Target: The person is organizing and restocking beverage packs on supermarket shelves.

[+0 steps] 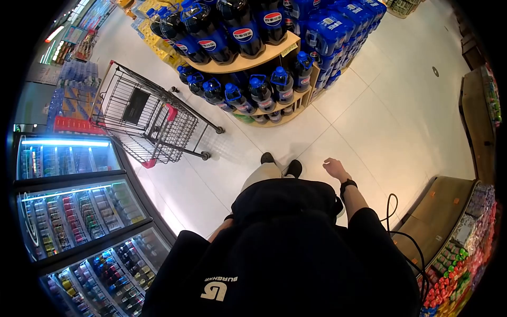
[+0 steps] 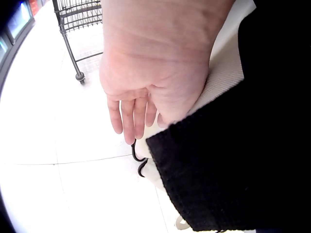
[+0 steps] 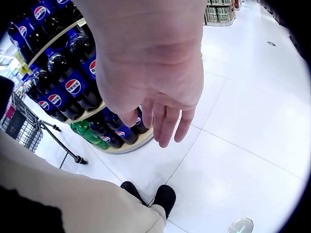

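Note:
The right hand [image 1: 336, 169] hangs over the floor beside the body in the head view, holding nothing. In the right wrist view the same hand [image 3: 155, 92] has loosely bent fingers pointing down, with the rack of cola bottles [image 3: 73, 87] behind it. The left hand [image 2: 153, 82] hangs by the light trousers [image 2: 226, 73] in the left wrist view, its fingers loosely extended and holding nothing. From the head view, that hand is mostly hidden by the dark top; only a bit of forearm [image 1: 221, 228] shows.
A wire shopping cart [image 1: 153, 113] stands ahead on the left. Glass-door drink coolers [image 1: 79, 211] line the left side. A round cola display [image 1: 232, 66] is in front, with blue packs [image 1: 330, 31] beside it. Shelves of packaged goods [image 1: 454, 264] and a black cable [image 1: 406, 235] are at right.

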Motion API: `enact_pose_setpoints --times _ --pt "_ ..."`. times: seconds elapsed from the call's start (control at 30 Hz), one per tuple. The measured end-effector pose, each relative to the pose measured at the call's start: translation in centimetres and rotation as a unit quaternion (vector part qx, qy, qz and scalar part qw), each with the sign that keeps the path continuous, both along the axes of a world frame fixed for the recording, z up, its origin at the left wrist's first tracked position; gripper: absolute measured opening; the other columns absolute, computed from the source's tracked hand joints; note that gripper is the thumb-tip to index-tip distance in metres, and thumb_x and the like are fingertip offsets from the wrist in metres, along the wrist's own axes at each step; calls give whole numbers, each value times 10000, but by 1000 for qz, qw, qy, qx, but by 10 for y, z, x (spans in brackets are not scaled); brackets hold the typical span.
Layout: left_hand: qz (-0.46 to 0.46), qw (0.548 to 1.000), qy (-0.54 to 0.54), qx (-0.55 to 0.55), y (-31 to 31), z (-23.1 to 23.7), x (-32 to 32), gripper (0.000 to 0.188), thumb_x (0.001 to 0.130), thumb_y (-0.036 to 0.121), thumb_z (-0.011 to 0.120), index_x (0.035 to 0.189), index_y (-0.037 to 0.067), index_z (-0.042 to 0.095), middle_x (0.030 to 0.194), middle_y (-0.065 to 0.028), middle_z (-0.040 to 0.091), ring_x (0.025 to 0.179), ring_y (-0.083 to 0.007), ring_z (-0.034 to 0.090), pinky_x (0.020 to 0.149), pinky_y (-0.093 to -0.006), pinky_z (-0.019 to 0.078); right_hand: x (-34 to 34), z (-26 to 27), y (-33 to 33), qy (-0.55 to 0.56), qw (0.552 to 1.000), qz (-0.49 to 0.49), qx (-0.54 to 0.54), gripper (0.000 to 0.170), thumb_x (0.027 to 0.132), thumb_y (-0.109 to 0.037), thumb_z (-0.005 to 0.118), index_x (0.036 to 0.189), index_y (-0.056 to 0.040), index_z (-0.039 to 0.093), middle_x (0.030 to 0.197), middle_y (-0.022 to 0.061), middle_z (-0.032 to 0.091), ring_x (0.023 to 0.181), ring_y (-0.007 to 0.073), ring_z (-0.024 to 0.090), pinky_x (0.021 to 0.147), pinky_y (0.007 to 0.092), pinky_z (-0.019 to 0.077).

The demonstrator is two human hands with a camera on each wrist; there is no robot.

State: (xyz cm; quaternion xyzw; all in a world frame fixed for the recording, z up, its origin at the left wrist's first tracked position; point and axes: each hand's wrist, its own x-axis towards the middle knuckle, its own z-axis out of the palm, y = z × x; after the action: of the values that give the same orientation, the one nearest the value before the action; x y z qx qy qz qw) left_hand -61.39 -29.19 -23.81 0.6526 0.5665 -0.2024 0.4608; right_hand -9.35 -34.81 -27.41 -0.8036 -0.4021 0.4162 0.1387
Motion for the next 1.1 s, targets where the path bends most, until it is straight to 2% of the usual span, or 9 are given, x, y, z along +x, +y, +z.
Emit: enact_pose_setpoints --times 0.17,0.47,0.5,0.53,0.67,0.73,0.77,0.9,1.1 --pt "4 1000 -3 5 -3 -2 0 426 839 390 560 1081 62 684 1076 -215 673 1037 -388 634 887 -462 503 -5 -1 -6 22 1000 4 -3 385 864 -287 619 1157 -37 647 1000 219 698 980 342 665 865 398 527" --pt "-3 1000 -20 12 2 -19 24 422 834 385 562 1079 64 684 1067 -213 676 1027 -389 638 877 -461 508 15 -35 -99 18 996 35 -81 377 836 -332 642 1089 -56 686 1070 193 690 1061 366 628 918 437 506" --pt "-3 1000 -25 12 2 -20 28 421 833 384 562 1078 64 683 1066 -213 676 1026 -389 638 876 -460 509 18 -48 -112 -5 998 16 -53 339 831 -309 688 1041 -43 707 936 202 714 925 340 686 821 407 542" --pt "-4 1000 -27 14 4 -22 34 421 832 384 562 1078 65 683 1065 -213 676 1025 -389 639 875 -460 509 22 -42 -116 2 997 3 -73 338 829 -305 684 1043 -45 710 940 185 719 928 325 689 824 403 542" --pt "-18 999 -42 15 20 -30 63 419 830 381 563 1077 66 683 1061 -213 677 1020 -389 640 870 -460 512 35 -45 -113 12 997 -23 -70 365 840 -318 673 1062 -29 691 909 169 726 876 276 705 797 382 553" --pt "-30 998 -50 13 29 -34 78 418 829 380 563 1077 66 683 1059 -212 678 1017 -390 641 868 -459 513 39 -23 -94 69 987 -72 -122 427 833 -325 646 1147 -36 671 1098 232 677 1067 370 637 928 419 518" --pt "-37 998 -54 11 33 -37 86 417 828 380 563 1076 66 683 1058 -212 678 1016 -390 642 867 -459 513 40 -17 -86 58 991 -66 -105 438 836 -319 641 1168 -33 660 1102 239 674 1061 369 640 925 411 520" --pt "-82 994 -66 10 66 -44 121 416 826 378 564 1075 67 682 1054 -212 679 1012 -390 643 862 -459 515 40 2 -59 61 992 -100 -53 420 840 -323 637 1154 -46 663 996 218 704 983 341 673 880 388 534" --pt "-189 978 -89 20 131 -57 176 413 822 374 565 1074 69 682 1048 -211 681 1005 -391 646 855 -458 519 61 -3 -52 59 987 -139 -59 440 843 -328 634 1168 -31 647 993 205 709 964 312 680 872 381 533"
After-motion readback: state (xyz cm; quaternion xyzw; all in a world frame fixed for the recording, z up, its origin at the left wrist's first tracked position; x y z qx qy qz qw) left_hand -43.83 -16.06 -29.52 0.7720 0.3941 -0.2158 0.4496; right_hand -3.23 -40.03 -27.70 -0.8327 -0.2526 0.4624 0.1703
